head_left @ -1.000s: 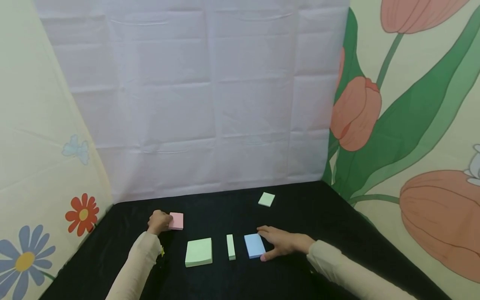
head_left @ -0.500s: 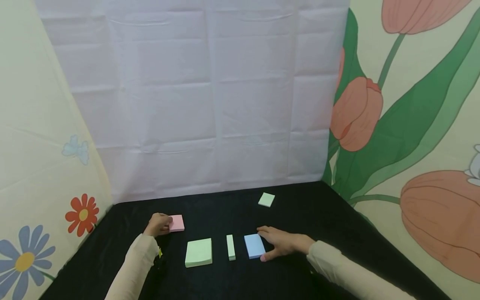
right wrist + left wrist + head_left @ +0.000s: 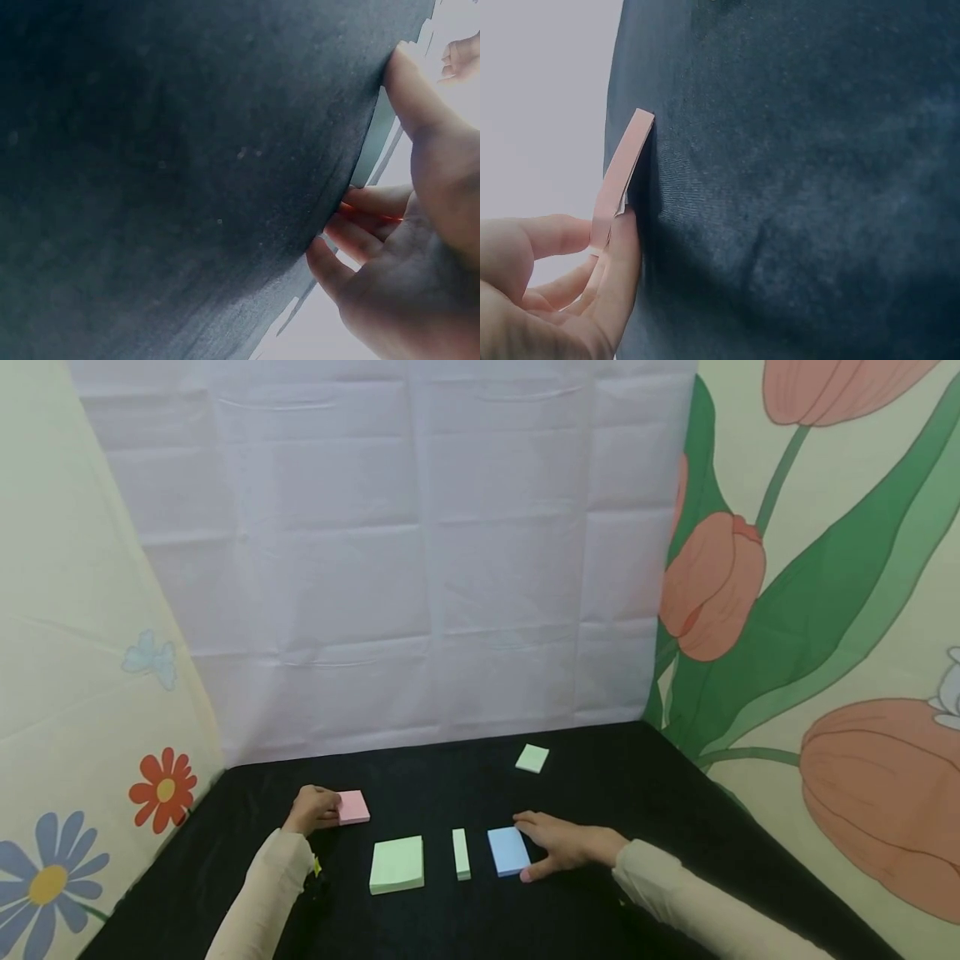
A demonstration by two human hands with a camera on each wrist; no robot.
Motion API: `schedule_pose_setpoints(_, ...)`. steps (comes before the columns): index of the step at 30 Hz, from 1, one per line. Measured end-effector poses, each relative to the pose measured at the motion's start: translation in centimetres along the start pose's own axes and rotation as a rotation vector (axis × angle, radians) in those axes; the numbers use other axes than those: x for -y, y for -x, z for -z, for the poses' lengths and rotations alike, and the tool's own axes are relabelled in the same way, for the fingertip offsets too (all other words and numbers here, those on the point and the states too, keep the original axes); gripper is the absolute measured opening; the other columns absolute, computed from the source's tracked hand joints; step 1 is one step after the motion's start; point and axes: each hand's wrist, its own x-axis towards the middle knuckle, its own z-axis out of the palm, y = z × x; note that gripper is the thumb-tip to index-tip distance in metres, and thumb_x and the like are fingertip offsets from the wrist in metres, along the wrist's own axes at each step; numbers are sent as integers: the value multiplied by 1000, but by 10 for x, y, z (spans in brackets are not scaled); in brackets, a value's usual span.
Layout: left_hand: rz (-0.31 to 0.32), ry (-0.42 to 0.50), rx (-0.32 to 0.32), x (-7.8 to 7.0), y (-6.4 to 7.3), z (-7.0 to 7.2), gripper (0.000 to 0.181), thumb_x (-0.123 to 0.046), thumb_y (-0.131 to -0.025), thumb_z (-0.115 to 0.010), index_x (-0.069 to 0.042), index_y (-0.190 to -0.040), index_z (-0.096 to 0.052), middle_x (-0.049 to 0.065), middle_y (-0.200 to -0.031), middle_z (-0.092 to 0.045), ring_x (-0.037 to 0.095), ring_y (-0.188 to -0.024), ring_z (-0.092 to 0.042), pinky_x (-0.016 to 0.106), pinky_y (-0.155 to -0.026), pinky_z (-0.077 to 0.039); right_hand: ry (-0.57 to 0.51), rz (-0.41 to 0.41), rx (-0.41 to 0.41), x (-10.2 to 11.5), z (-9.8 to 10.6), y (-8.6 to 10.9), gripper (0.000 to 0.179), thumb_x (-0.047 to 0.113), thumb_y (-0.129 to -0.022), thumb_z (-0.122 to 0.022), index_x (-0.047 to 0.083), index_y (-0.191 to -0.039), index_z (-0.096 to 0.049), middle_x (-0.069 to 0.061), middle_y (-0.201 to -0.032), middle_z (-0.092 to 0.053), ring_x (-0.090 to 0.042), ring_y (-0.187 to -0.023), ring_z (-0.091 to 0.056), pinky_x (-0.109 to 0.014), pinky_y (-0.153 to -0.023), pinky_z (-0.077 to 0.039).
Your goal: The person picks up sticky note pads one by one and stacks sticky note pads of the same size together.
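My left hand (image 3: 313, 808) pinches a pink sticky note pad (image 3: 354, 807) by its left edge, at the back left of the table. In the left wrist view the pink pad (image 3: 622, 176) stands edge-on, thumb on one face and fingers on the other. At the right, my right hand (image 3: 562, 842) spans the right side of a blue sticky note pad (image 3: 509, 852), its thumb at the near corner and fingers at the far one. The right wrist view shows the blue pad's edge (image 3: 373, 142) between thumb and fingers, dim against the dark cloth.
Between the hands lie a large green sticky note pad (image 3: 397, 864) and a narrow pale green one (image 3: 461, 854). A small green pad (image 3: 532, 758) lies at the back right. Something small and yellow (image 3: 317, 866) shows beside the left sleeve. Black cloth (image 3: 442, 793) covers the table.
My left hand has shifted slightly left and nearer, and the pink pad with it has come slightly nearer and turned a little. The right hand and blue pad stay where they were.
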Motion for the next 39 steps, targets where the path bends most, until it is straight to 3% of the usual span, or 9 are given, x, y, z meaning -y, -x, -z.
schedule_pose_setpoints(5,26,11,4,1,-6,1,30,4,-88,-54,23,-111,-52,28,-95,-58,27,-72,-65,43,-73,-58,24,21,-10,5,2,4,91,63,-88,-62,1,-148,-36,-17,-153,-31,-35,-138,-35,-49,-109,-34)
schedule_pose_setpoints(10,35,21,42,5,-16,3,32,5,-86,-55,24,-111,-52,32,-99,-57,32,-76,-66,44,-74,-58,7,-35,2,33,15,13,86,53,-88,-69,-3,-146,-38,-18,-152,-33,-35,-138,-35,-49,-109,-33)
schedule_pose_setpoints(17,20,-39,4,-7,-3,-5,35,3,-92,-51,24,-120,-49,32,-104,-58,24,-72,-64,41,-73,-58,10,-91,8,43,17,17,81,45,-89,-73,-1,-147,-39,-16,-153,-33,-32,-140,-34,-48,-111,-31)
schedule_pose_setpoints(20,14,-47,7,-10,-3,-7,34,3,-92,-51,24,-119,-50,33,-106,-58,23,-72,-64,40,-73,-58,-2,-63,8,32,14,13,85,52,-88,-71,-1,-147,-39,-17,-153,-32,-34,-139,-34,-50,-110,-31)
schedule_pose_setpoints(27,-9,-33,18,-15,-1,-13,30,5,-90,-53,24,-114,-52,27,-97,-61,20,-67,-64,38,-70,-58,17,19,-22,-23,-11,-9,96,72,-82,-61,7,-149,-38,-13,-154,-32,-33,-139,-35,-50,-109,-34)
schedule_pose_setpoints(39,-41,-41,57,-18,-1,-28,32,3,-91,-53,23,-116,-54,24,-94,-64,21,-69,-65,38,-70,-58,67,37,-53,-41,-21,-18,98,77,-79,-59,9,-148,-41,-10,-153,-35,-28,-137,-38,-48,-108,-36)
